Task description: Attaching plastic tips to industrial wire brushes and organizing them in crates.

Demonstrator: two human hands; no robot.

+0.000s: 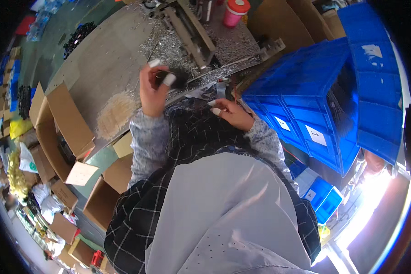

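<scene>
My left hand [154,90] is raised over the near edge of the workbench, with white coverings on its thumb and a fingertip. Its fingers are closed on a small dark piece [181,79], smeared by motion, whose kind I cannot make out. My right hand [236,114] hovers over my lap by the bench edge, two white-tipped digits pointing left and slightly apart, nothing visible between them. Just beyond it is a small grey metal part [220,89]. A metal fixture [189,36] with a long bar stands on the bench among many loose shiny metal pieces [169,52].
Stacked blue crates [301,102] stand close on my right; the upper one holds dark thin parts. Open cardboard boxes [71,118] lie at my left. A pink tub with a red lid [235,13] sits at the bench's back. The wooden benchtop [107,59] has a worn patch.
</scene>
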